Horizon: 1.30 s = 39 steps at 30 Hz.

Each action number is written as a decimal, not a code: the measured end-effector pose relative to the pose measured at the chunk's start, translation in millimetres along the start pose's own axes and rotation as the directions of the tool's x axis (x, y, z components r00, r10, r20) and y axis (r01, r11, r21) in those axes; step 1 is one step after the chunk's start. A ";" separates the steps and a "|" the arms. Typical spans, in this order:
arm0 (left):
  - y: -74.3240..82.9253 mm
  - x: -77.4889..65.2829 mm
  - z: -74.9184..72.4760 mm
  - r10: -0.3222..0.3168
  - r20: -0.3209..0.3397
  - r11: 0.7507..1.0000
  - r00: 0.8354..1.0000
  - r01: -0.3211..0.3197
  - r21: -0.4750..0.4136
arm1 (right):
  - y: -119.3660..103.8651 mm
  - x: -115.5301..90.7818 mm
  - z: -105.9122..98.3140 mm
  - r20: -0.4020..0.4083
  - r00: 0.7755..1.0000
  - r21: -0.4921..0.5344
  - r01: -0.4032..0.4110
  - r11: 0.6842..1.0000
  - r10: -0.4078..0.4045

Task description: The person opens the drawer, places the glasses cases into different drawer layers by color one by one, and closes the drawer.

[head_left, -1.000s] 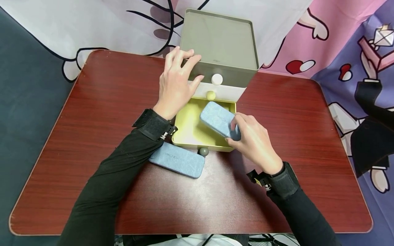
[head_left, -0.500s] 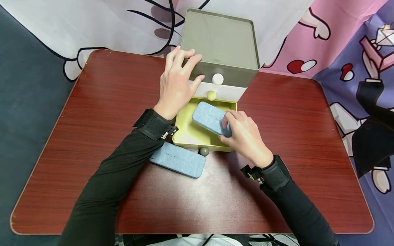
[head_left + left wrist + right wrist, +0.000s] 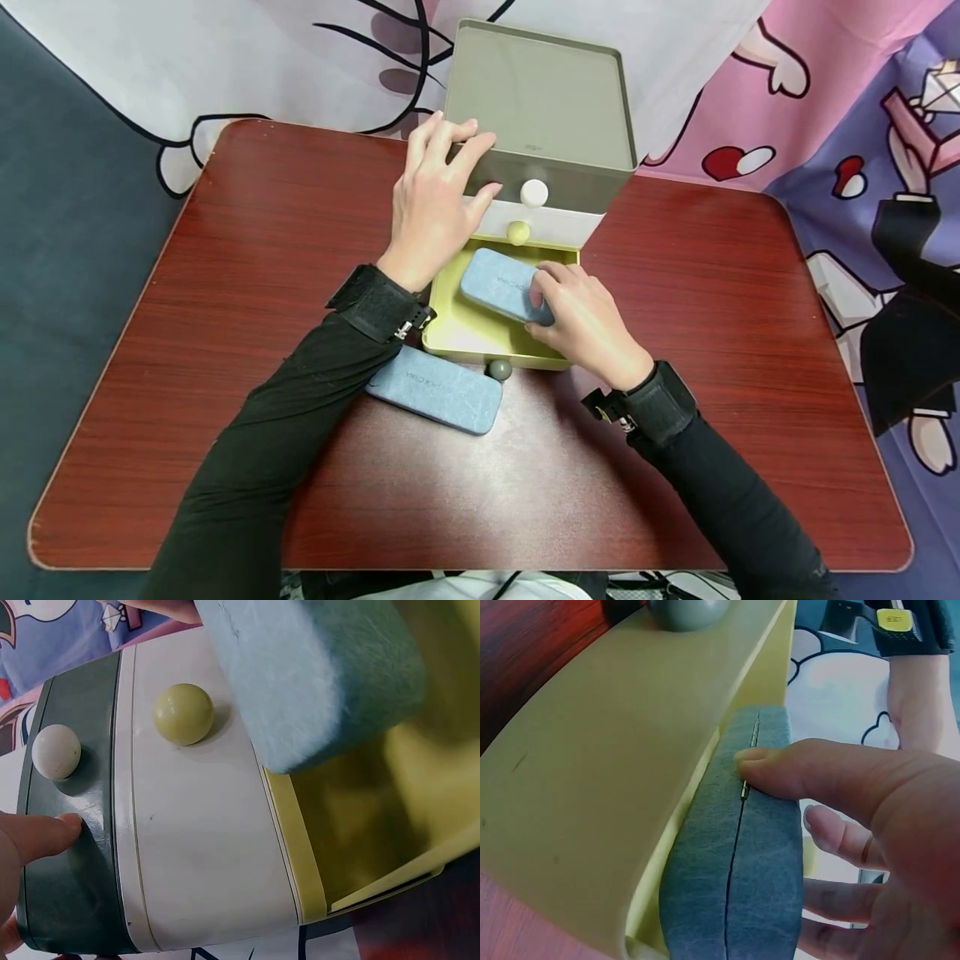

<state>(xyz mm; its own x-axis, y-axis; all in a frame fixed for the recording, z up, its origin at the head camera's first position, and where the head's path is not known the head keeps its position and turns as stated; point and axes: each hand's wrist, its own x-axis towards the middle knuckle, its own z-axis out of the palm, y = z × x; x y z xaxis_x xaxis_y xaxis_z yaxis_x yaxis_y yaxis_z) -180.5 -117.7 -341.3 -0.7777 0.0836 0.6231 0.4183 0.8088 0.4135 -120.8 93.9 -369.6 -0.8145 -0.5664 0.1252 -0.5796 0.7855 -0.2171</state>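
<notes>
My right hand [image 3: 581,321] pinches a blue glasses case [image 3: 498,283] by its near right end and holds it tilted over the pulled-out yellow drawer [image 3: 457,329]. In the right wrist view, the thumb presses the case's seam near a small metal hinge, close beside the drawer's front wall. My left hand [image 3: 435,200] rests on the front left corner of the drawer box [image 3: 543,100], fingers on the top edge and thumb against the green front [image 3: 71,877]. Another blue glasses case [image 3: 438,390] lies on the table before the drawer, one end partly covered by my left forearm.
The drawer box stands at the back of the reddish-brown table [image 3: 720,333]. Above the yellow drawer are a white drawer front with a yellow knob [image 3: 518,232] and a green one with a white knob [image 3: 534,193]. A printed curtain [image 3: 262,58] hangs behind.
My right hand has carried the glasses case left and slightly away from me, further over the yellow drawer. The left hand and the other case stay where they were.
</notes>
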 end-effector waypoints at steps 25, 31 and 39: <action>-1.2 -0.6 0.7 -0.011 -0.012 1.000 1.000 0.011 0.007 | -1.7 22.2 2.7 0.088 0.992 0.021 0.087 0.996 -0.088; -1.1 -0.9 1.0 -0.011 -0.001 1.000 1.000 0.011 0.007 | 0.8 29.6 3.8 0.170 0.982 0.036 0.075 0.997 -0.080; -0.6 -0.7 0.9 -0.010 -0.003 1.000 1.000 0.010 -0.004 | 1.7 37.0 6.6 0.218 0.971 -0.001 0.095 0.995 -0.093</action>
<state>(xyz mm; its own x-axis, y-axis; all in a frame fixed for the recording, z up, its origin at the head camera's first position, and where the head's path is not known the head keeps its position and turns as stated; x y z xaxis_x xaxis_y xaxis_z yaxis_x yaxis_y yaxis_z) -180.7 -117.7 -342.6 -0.7802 0.0738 0.6211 0.4126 0.8071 0.4224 -151.8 72.7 -371.7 -0.7323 -0.6774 -0.0697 -0.6544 0.7283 -0.2034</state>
